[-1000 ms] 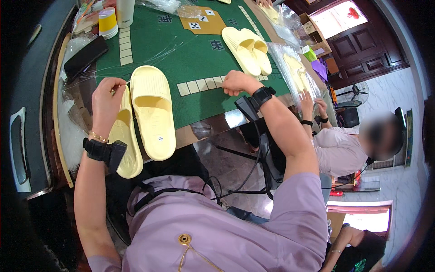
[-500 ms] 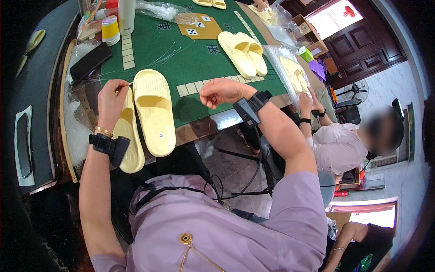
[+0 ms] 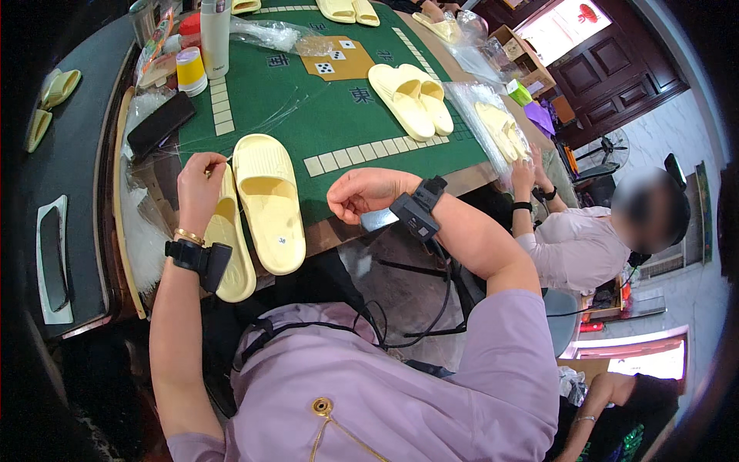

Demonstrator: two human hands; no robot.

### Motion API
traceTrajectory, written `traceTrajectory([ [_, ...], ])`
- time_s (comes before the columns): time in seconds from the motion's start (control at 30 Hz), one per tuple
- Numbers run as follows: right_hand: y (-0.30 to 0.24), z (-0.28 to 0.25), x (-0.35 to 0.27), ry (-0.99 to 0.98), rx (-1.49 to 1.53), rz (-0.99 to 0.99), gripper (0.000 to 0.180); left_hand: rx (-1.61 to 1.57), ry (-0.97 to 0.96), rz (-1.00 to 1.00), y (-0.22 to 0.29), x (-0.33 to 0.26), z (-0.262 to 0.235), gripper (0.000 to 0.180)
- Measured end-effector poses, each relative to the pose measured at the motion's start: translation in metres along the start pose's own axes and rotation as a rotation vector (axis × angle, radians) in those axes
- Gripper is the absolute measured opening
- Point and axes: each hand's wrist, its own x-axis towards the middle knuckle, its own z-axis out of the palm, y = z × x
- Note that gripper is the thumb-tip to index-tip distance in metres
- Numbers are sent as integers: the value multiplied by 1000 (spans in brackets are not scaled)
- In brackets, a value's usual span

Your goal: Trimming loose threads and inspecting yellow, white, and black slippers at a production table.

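A pair of pale yellow slide slippers lies side by side at the table's near edge, soles down. The right slipper (image 3: 271, 223) shows fully, with a small round sticker on its insole. My left hand (image 3: 202, 185) covers part of the left slipper (image 3: 231, 262). Its thumb and fingers are pinched together beside that slipper's strap; whatever is between them is too small to make out. To the right of the pair, above the table's near edge, my right hand (image 3: 371, 192) has its fingers curled in, and what they hold, if anything, is hidden.
Thin clear plastic strands (image 3: 289, 112) lie on the green table mat (image 3: 254, 92). Another slipper pair (image 3: 410, 100) sits farther right. A black phone (image 3: 160, 125), yellow paper cups (image 3: 190, 71) and a pale bottle (image 3: 215, 38) stand left. At right, a co-worker's hands touch bagged slippers (image 3: 499, 129).
My right hand has come nearer to me and slightly left, fingers still curled. My left hand keeps its pinch beside the left slipper. The whole view has shifted a little.
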Motion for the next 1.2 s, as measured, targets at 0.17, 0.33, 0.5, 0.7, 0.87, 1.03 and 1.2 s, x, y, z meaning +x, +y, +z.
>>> traceTrajectory([
  [0.17, -2, -1, 5, -35, 7, -23, 27, -15, -2, -21, 3, -1, -1, 10],
  [0.33, -2, -5, 13, -94, 39, -35, 27, -1, -8, -28, 5, 0, -2, 10],
  [0.5, -2, -1, 14, -91, 38, -8, 25, 1, -19, -34, 9, -1, -4, 9],
  [0.7, 4, -8, 21, -124, 63, 8, 25, 12, -37, -34, 10, 1, -4, 9],
  [0.87, 9, -16, 30, -152, 83, 32, 25, -2, -52, -33, 10, 0, -6, 9],
  [1.03, 18, -18, 31, -77, 60, 139, 25, -3, -74, -70, 12, 1, -7, 8],
  [1.2, 18, -25, 37, -136, 79, 175, 25, -23, -86, -105, 13, 1, -7, 7],
])
